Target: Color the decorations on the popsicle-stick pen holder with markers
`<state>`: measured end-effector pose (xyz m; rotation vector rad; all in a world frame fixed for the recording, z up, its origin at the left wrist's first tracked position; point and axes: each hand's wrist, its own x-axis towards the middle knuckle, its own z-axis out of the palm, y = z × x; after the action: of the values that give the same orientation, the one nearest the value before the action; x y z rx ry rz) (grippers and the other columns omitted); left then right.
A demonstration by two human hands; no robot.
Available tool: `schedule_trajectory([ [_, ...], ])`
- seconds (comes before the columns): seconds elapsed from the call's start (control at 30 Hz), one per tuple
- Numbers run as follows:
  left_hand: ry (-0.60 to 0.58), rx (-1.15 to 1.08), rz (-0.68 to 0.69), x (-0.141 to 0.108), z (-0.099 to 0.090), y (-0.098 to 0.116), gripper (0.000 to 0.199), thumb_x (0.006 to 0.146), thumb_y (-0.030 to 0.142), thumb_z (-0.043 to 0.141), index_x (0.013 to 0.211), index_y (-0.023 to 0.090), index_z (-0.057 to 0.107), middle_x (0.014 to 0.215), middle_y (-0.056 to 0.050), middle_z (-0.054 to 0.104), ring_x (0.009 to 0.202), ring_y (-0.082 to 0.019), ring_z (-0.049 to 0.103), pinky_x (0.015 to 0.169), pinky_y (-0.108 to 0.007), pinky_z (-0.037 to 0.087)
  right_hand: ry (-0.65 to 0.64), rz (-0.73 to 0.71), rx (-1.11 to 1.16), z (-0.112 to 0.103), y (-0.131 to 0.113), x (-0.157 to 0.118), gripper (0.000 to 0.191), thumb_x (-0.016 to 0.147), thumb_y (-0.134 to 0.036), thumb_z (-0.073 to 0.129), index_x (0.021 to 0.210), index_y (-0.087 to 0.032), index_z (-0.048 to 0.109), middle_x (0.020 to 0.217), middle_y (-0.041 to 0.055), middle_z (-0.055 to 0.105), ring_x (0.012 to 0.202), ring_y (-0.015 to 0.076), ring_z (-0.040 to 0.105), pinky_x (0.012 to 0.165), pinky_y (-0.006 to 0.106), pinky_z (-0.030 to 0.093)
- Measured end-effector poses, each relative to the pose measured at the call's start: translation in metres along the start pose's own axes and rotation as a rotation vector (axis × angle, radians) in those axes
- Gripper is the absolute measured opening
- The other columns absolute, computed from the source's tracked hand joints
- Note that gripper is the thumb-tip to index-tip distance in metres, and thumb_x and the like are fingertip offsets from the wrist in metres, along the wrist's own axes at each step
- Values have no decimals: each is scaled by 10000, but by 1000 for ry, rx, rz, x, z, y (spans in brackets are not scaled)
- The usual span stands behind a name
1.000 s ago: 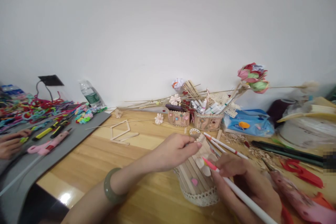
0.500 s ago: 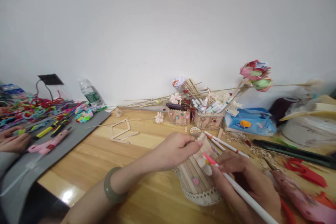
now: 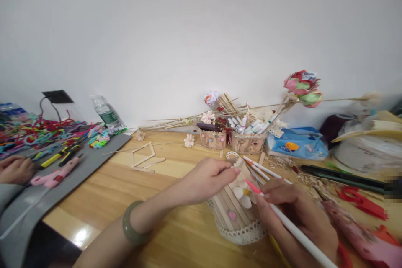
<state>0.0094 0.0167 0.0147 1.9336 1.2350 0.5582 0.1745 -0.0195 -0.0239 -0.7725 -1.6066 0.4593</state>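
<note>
A craft piece of wooden sticks (image 3: 221, 206) with white lace along its lower edge lies on the wooden table. It carries a white flower with a yellow middle (image 3: 245, 194) and a small pink heart. My left hand (image 3: 207, 178), below a green bangle, grips the upper part of this piece. Pinched in my right hand (image 3: 295, 213) is a white marker (image 3: 295, 231). Its pink tip end is beside the flower; whether it touches cannot be made out.
Behind stand two stick baskets (image 3: 213, 139) with markers and dried flowers. Right are a wipes pack (image 3: 298, 145), red clips and a pink glue gun (image 3: 353, 228). Wood shavings lie nearby. At left, another person's hand (image 3: 17, 170) rests by colourful pipe cleaners and a second glue gun (image 3: 55, 174).
The marker's pink end has shifted slightly away from the flower, which shows more fully. My left hand keeps its hold. The whole view has moved slightly.
</note>
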Motion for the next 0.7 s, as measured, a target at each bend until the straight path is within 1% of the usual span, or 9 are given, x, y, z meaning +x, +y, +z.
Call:
schedule_trajectory([
  [0.13, 7, 13, 14, 0, 0, 1, 378, 870, 409, 346, 567, 184, 329, 544, 50, 297, 513, -89, 298, 470, -228, 219, -68, -44, -28, -1, 1, -1, 176, 748, -99, 587, 746, -253, 503, 636, -24, 582, 552, 128, 574, 479, 229, 442],
  [0.23, 0, -10, -2, -1, 0, 2, 372, 869, 414, 347, 579, 181, 357, 553, 47, 310, 520, -91, 312, 473, -227, 221, -29, -44, -50, -2, 3, -2, 182, 745, -89, 591, 740, -246, 498, 636, -19, 579, 554, 129, 571, 477, 229, 446],
  [0.33, 0, -23, -22, -1, 0, 2, 368, 865, 411, 355, 583, 177, 375, 565, 42, 338, 527, -92, 328, 476, -223, 230, 13, -16, -41, -2, 4, -2, 180, 746, -97, 595, 724, -247, 497, 632, -22, 569, 542, 128, 557, 475, 236, 446],
  [0.5, -2, -56, -62, 0, 1, 2, 371, 857, 431, 362, 585, 178, 362, 563, 44, 305, 527, -90, 305, 469, -223, 223, 5, -21, -51, -1, 3, -1, 154, 748, -120, 595, 748, -253, 516, 664, -25, 589, 581, 128, 574, 503, 235, 449],
  [0.63, 5, -55, -62, -1, 1, 1, 369, 855, 432, 365, 591, 175, 372, 575, 41, 317, 536, -91, 312, 472, -222, 228, 8, 11, -77, -2, 3, -1, 154, 764, -133, 586, 734, -253, 494, 659, -28, 574, 574, 122, 556, 506, 240, 440],
  [0.7, 2, -49, -64, -1, 1, 1, 371, 856, 433, 363, 591, 174, 375, 577, 40, 323, 538, -91, 315, 472, -221, 229, 2, 4, -75, -2, 2, -1, 160, 763, -126, 583, 737, -256, 493, 654, -28, 571, 580, 126, 558, 506, 244, 439],
])
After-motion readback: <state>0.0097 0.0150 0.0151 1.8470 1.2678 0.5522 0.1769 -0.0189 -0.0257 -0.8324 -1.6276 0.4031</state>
